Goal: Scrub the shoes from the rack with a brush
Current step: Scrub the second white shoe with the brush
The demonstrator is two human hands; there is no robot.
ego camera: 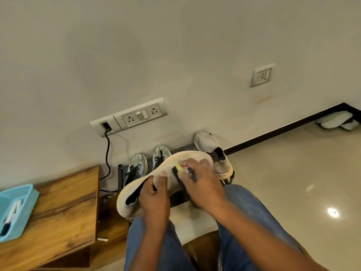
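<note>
Plain wall and rack (183, 148) behind, we note the shoe (170, 173) held over the lap: left hand (154, 200) pinches its collar, right hand (203, 184) grips the brush (178, 169) against its side. Risk: hard strokes twist the shoe free.
</note>
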